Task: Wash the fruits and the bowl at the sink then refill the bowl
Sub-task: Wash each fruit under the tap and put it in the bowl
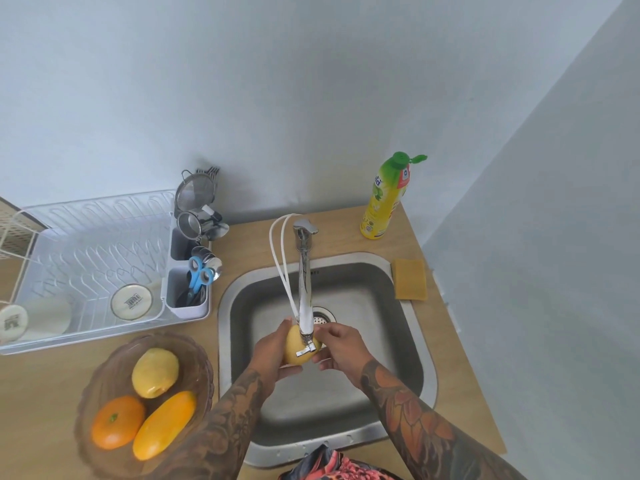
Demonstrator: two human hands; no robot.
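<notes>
Over the steel sink (pixel 408 344), both hands hold one yellow fruit (pixel 294 344) right under the spout of the chrome faucet (pixel 304 292). The left hand (pixel 268 355) cups the fruit from its left side with fingers curled around it; the right hand (pixel 341 348) touches its right side with thumb and fingertips. The faucet's spout and small end lever cross in front of the fruit and hide part of it, and two white hoses (pixel 282 258) loop down beside the spout. Whether water is running cannot be told.

On the counter (pixel 41 403) just left of the sink sits a translucent brownish bowl (pixel 97 382) holding a yellow-green mango (pixel 155 372), an orange (pixel 117 421) and a long yellow-orange mango (pixel 164 424), all touching one another. Behind the bowl stands a white dish rack (pixel 90 258) with an upturned cup (pixel 131 301) and a mug (pixel 14 322); its utensil holder (pixel 188 289) carries blue-handled scissors (pixel 198 273), and metal strainers (pixel 195 202) stand at the rack's back corner. To the sink's right lies a yellow sponge (pixel 410 279), and behind it a yellow dish soap bottle (pixel 386 199) with an open green cap stands near the wall.
</notes>
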